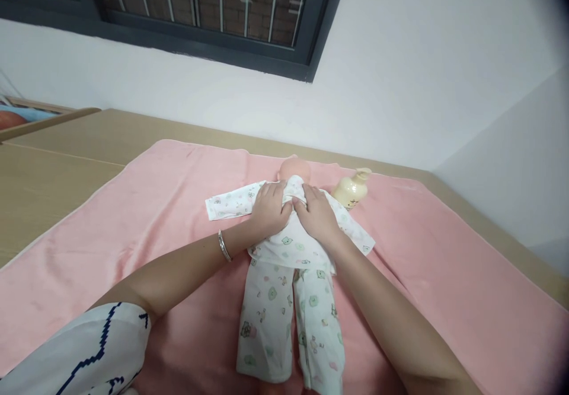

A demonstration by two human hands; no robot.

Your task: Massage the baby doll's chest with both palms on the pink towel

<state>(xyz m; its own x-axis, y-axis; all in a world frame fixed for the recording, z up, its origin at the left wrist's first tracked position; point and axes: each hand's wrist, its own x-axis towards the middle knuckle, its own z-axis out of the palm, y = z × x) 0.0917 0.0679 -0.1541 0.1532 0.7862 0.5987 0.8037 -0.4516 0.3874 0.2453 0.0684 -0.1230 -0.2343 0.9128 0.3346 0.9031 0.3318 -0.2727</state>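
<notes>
A baby doll point(294, 168) lies on a pink blanket, its head toward the wall. It wears a white printed top point(288, 247) and matching trousers point(267, 318), sleeves spread to both sides. My left hand point(269, 211) rests flat on the left of the doll's upper body, a silver bangle on the wrist. On the right side my right hand point(317, 212) lies the same way, fingers stretched toward the shoulders. The two thumbs nearly meet at the middle. Just beyond the right sleeve, a cream pump bottle point(351, 190) leans on the blanket.
The pink blanket point(178, 205) covers much of a wooden surface point(57, 175). A white wall point(391, 86) with a dark-framed barred window point(284, 57) rises behind. At the far left, a wooden edge point(53, 123) borders blue and orange items.
</notes>
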